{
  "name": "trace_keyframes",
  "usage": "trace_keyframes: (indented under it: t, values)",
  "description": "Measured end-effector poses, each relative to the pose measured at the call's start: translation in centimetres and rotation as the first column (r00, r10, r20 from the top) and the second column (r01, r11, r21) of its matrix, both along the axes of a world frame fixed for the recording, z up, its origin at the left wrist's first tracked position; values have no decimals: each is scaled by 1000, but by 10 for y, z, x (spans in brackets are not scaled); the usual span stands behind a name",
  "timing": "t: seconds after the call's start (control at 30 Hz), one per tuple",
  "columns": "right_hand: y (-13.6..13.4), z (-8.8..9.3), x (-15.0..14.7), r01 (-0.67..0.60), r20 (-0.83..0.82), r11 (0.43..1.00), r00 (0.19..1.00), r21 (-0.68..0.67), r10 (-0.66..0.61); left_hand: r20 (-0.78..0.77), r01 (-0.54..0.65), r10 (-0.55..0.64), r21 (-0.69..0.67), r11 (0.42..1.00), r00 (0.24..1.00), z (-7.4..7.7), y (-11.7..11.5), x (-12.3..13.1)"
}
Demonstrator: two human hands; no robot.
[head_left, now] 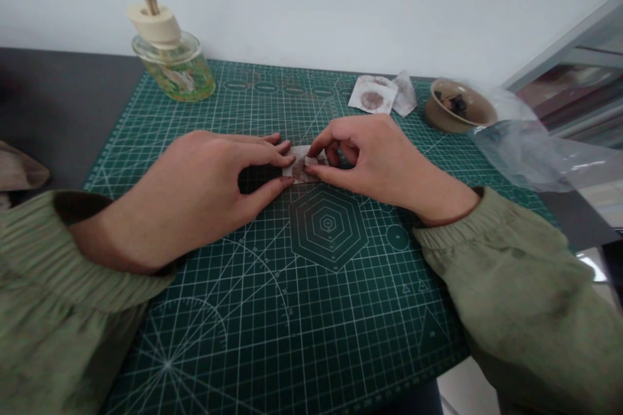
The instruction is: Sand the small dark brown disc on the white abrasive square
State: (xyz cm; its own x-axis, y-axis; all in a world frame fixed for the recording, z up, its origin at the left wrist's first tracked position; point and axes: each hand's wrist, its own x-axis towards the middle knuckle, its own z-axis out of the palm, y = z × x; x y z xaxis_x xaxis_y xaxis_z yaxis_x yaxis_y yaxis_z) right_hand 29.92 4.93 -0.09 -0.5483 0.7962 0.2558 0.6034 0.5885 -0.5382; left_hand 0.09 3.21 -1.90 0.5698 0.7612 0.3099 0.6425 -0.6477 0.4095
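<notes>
A small white sachet (298, 173) with brown showing through lies flat on the green cutting mat (253, 337). My right hand (370, 155) pinches its right part between thumb and index finger, where the sachet looks folded or raised. From the other side, my left hand (214, 175) holds the sachet's left edge, thumb at the near corner and fingertips at the far one. Fingers cover both ends of it. Farther back on the mat are a similar white sachet (372, 100) with a round brown patch and another crumpled one (404, 96) beside it.
A reed diffuser bottle (178, 71) stands at the back left. At the back right is a brown bowl (460, 107) with dark dried pieces inside, next to a clear plastic bag (530, 142). A brownish cloth (22, 167) lies at the left. The white wall (302, 6) closes off the back.
</notes>
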Motion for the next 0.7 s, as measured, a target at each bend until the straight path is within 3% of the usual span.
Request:
trace_keyframes:
  t: [0.3, 0.7]
  values:
    - [-1, -1, 1, -31, -3, 998, 1000, 47, 31, -47, 23, -20, 56, 998, 999, -1, 0, 0]
    - [-3, -2, -4, -16, -5, 1000, 1000, 16, 17, -64, 14, -9, 80, 997, 998, 1, 2, 2]
